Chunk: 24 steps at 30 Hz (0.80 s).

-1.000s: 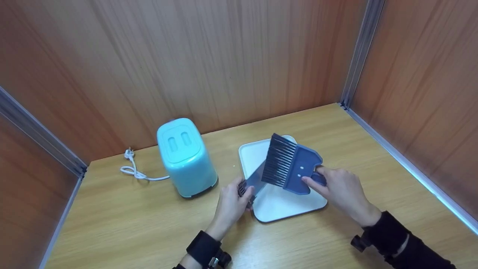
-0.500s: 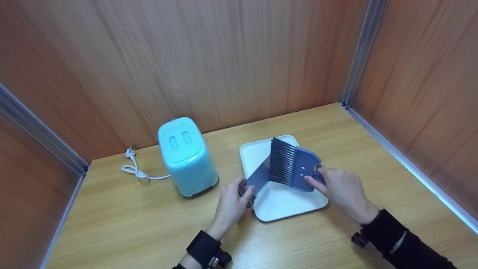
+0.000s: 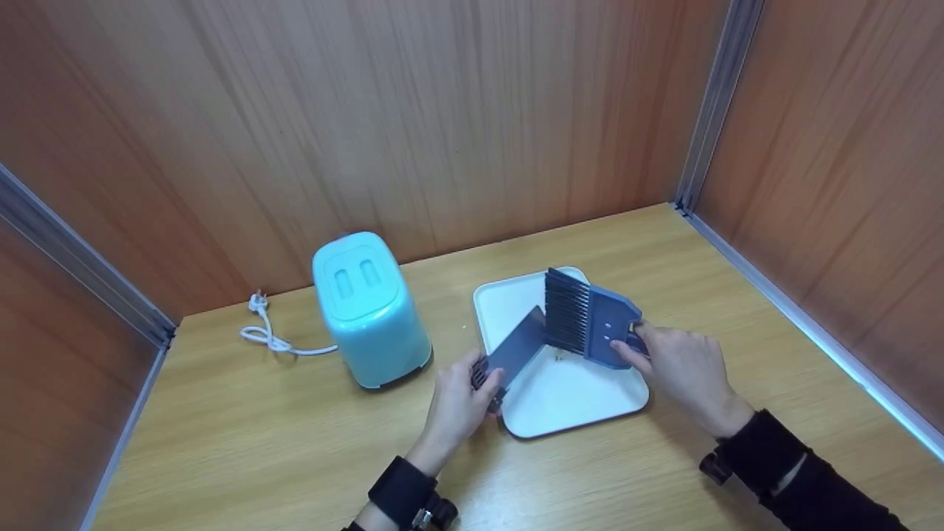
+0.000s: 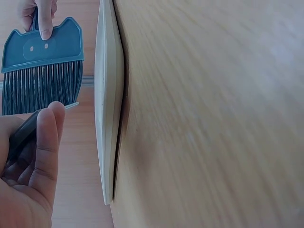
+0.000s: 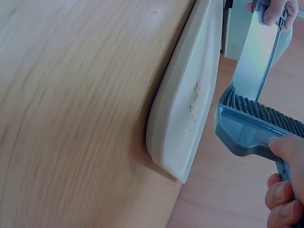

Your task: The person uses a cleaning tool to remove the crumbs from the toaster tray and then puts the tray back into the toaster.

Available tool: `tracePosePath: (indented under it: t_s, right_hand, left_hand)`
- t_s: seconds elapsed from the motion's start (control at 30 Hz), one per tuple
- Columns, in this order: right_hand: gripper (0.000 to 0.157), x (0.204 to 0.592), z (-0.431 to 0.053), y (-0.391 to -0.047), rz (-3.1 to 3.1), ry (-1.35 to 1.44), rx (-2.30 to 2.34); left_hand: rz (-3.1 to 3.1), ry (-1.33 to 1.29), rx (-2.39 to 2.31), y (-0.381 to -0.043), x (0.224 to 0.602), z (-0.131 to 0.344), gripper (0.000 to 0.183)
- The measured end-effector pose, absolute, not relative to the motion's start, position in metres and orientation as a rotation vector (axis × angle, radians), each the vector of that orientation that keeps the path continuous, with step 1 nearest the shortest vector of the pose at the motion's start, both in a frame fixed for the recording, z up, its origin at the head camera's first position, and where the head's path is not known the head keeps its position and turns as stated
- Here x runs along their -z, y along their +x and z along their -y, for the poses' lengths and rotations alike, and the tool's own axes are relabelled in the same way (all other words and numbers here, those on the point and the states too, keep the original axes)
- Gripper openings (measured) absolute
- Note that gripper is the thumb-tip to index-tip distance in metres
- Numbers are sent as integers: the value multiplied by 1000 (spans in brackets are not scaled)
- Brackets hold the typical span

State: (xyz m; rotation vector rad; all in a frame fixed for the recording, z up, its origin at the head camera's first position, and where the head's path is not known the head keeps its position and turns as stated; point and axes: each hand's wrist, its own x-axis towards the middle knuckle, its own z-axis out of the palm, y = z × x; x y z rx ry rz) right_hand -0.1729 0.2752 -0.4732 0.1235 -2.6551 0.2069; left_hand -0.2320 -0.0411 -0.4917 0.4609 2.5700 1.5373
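Observation:
In the head view my left hand (image 3: pixel 457 394) pinches the dark ridged end of a thin metal crumb tray (image 3: pixel 519 341), its plate tilted over a white tray (image 3: pixel 575 413). My right hand (image 3: pixel 682 372) grips the handle of a blue hand brush (image 3: pixel 611 328), thumb pressed on the brush's back. The dark bristles (image 5: pixel 266 111) meet the far end of the crumb tray's plate. Small tan crumbs (image 5: pixel 194 99) lie on the white tray, below both tools. From the left wrist view, the fingers (image 4: pixel 47 147) hold the crumb tray nearly edge-on.
A turquoise toaster (image 3: pixel 372 317) stands left of the white tray, its white cord and plug (image 3: pixel 258 304) lying on the wooden table (image 3: pixel 310 442). Wood-grain panels (image 3: pixel 442 133) enclose the table at the back and both sides.
The brush has dipped slightly, then shifted right along the crumb tray's plate toward its far end. Crumbs now show on the white tray beneath. The left hand has stayed nearly still.

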Motion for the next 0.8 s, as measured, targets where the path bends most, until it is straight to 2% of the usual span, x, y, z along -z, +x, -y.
tracePosePath:
  t_s: [0.43, 0.8]
  right_hand:
    - [41, 479, -284, -175, 2418, 221, -52]
    - [43, 467, -288, -175, 2413, 162, -63]
  left_hand:
    - [-2550, 526, -1571, -233, 494, 44, 21]
    - [-2559, 494, -1539, -234, 494, 43, 22]
